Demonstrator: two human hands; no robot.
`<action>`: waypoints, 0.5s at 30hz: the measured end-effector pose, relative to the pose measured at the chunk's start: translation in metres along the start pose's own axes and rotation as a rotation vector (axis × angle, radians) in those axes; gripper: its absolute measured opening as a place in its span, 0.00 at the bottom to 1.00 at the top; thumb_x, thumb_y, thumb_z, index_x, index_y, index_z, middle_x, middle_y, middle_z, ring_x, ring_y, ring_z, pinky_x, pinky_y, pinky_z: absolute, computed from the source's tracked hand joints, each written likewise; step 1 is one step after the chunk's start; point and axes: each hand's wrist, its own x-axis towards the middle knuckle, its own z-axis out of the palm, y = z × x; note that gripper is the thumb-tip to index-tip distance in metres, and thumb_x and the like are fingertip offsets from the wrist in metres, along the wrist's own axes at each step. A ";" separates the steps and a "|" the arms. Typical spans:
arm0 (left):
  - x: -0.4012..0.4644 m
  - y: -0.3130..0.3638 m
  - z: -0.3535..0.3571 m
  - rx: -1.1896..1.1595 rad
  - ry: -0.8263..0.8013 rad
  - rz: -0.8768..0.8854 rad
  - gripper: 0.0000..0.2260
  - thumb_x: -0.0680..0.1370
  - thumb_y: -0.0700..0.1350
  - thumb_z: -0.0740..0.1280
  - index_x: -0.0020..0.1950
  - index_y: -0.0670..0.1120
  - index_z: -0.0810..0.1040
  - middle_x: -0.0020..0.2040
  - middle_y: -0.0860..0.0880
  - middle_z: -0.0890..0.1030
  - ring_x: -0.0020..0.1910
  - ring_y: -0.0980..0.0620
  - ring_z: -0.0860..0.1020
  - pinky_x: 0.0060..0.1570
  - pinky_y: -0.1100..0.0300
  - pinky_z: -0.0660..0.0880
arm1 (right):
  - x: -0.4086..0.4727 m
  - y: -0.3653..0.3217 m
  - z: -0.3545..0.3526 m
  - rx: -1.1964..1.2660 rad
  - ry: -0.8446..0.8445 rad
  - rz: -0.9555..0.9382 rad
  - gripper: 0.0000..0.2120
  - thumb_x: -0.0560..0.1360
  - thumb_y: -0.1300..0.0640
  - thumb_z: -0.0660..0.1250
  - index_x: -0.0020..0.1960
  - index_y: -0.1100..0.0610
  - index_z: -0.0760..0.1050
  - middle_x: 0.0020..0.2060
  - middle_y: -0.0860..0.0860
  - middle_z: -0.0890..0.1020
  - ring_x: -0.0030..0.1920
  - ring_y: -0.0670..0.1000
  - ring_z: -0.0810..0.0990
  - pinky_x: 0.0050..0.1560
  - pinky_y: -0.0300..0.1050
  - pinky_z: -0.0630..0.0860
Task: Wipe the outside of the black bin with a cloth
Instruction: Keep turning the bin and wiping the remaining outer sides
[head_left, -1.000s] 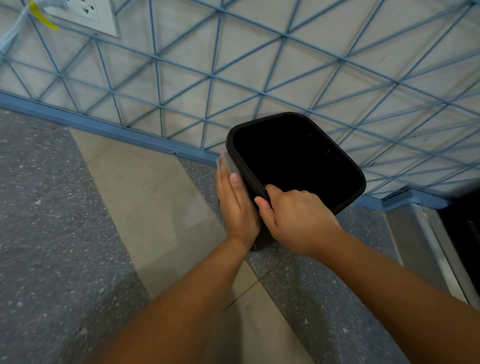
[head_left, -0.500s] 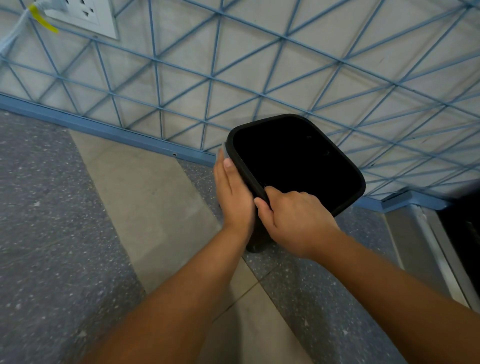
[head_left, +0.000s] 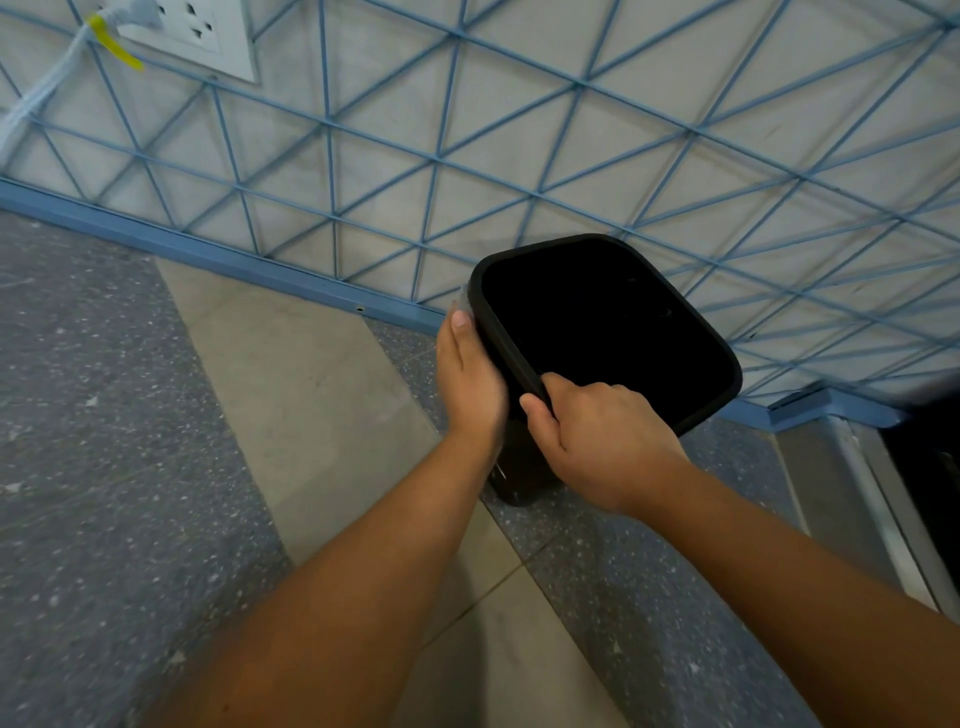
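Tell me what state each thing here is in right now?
Bin: open, no lid, tilted, dark inside.
Cloth: mostly hidden, pressed against the bin's side.
Left hand: flat on the cloth.
Right hand: gripping the bin's rim.
Wall socket: a cable plugged in.

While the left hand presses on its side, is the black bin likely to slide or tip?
Probably it would tip without support: the bin looks empty and tall, so likely light. The right hand grips its near rim, which should steady it. The left hand lies flat against the side, cloth barely showing; the walls look rigid.
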 end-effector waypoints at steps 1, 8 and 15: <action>-0.007 0.004 0.001 0.003 -0.003 0.036 0.18 0.89 0.51 0.54 0.71 0.46 0.77 0.67 0.49 0.81 0.71 0.51 0.78 0.73 0.55 0.73 | 0.000 0.001 0.000 -0.003 0.000 -0.002 0.16 0.81 0.44 0.47 0.47 0.52 0.66 0.32 0.49 0.72 0.34 0.54 0.75 0.37 0.51 0.73; 0.002 0.004 -0.003 0.018 0.003 0.016 0.19 0.90 0.50 0.54 0.67 0.40 0.79 0.61 0.46 0.83 0.61 0.50 0.80 0.65 0.52 0.75 | -0.001 0.002 0.001 0.002 0.010 -0.011 0.15 0.81 0.43 0.47 0.45 0.51 0.65 0.31 0.49 0.71 0.33 0.54 0.74 0.37 0.51 0.73; 0.003 0.002 -0.006 0.047 -0.005 -0.030 0.19 0.90 0.52 0.53 0.60 0.43 0.80 0.56 0.47 0.83 0.62 0.44 0.81 0.66 0.47 0.76 | -0.001 0.004 0.002 0.002 0.004 -0.009 0.15 0.81 0.44 0.47 0.45 0.51 0.64 0.30 0.49 0.71 0.32 0.54 0.73 0.35 0.50 0.72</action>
